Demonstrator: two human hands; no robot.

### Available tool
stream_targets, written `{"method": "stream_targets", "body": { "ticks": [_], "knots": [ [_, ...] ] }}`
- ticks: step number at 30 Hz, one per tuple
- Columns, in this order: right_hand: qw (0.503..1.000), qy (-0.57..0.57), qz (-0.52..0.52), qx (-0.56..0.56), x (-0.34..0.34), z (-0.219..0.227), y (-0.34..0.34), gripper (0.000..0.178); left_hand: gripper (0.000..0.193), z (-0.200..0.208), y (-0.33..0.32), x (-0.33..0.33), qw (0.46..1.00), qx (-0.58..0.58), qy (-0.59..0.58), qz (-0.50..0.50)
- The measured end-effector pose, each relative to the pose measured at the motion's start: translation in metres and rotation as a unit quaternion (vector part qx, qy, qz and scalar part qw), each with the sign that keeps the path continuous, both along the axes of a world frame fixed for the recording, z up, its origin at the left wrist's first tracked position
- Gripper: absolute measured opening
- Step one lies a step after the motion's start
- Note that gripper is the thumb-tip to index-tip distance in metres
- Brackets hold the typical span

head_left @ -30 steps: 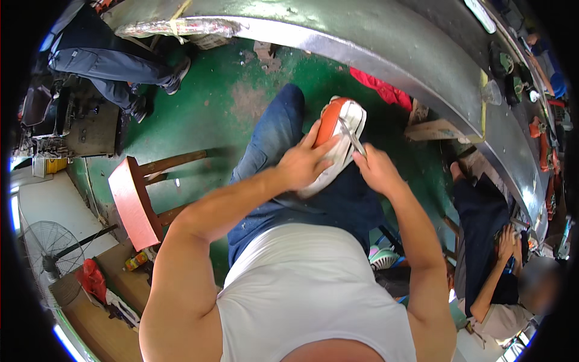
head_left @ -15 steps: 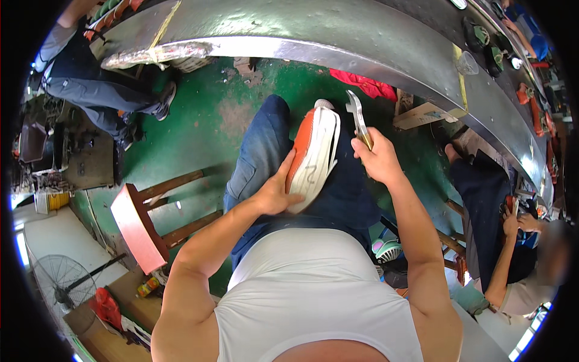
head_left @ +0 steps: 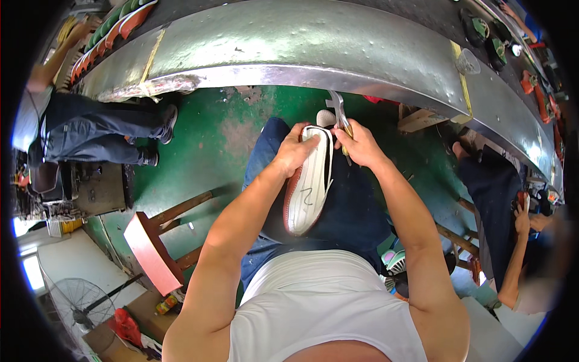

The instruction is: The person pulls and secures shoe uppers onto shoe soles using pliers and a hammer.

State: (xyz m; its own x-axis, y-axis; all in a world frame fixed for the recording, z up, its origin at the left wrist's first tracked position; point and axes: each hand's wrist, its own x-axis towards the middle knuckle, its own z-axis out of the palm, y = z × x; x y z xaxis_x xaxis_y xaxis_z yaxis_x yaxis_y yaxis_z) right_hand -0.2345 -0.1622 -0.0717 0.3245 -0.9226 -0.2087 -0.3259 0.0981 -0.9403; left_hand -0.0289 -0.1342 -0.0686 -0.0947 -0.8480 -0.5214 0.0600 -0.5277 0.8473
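A shoe (head_left: 306, 193) rests over my lap, its white underside up, with a curved dark mark on it and reddish-brown sides. My left hand (head_left: 295, 149) is closed around its far end, thumb pressed on the white underside. Along the right edge a white strip (head_left: 329, 163) stands partly apart, leaving a dark gap. My right hand (head_left: 360, 145) grips a hammer (head_left: 339, 107) by its yellowish handle, close beside the shoe's far end; the metal head points away from me. Whether those right fingertips touch the strip, I cannot tell.
A long metal-edged bench (head_left: 289, 45) crosses ahead, with shoes (head_left: 494, 51) at its right and a row of shoe parts (head_left: 108, 37) at its left. A wooden stool (head_left: 154, 253) is at left. One person (head_left: 102, 123) stands left; another (head_left: 491, 184) sits right.
My left hand has moved from the shoe's near end to its far end, and the shoe's underside now faces up more. The hammer has come left, close to the shoe.
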Motion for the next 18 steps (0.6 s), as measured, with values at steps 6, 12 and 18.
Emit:
{"method": "stream_targets", "body": {
  "ticks": [6, 12, 18],
  "knots": [
    [0.997, 0.077, -0.006, 0.005, 0.001, 0.042, -0.003, 0.046, 0.047, 0.024, 0.014, -0.007, 0.995, -0.090, 0.001, -0.044],
    [0.986, 0.126, 0.106, -0.028, -0.011, 0.047, 0.000, 0.051, 0.053, 0.007, 0.029, -0.010, 0.978, -0.180, -0.037, -0.103],
    [0.988, 0.142, 0.055, -0.002, -0.019, 0.031, 0.033, 0.049, 0.116, 0.023, 0.116, 0.016, 0.933, -0.154, -0.222, -0.238]
  ]
}}
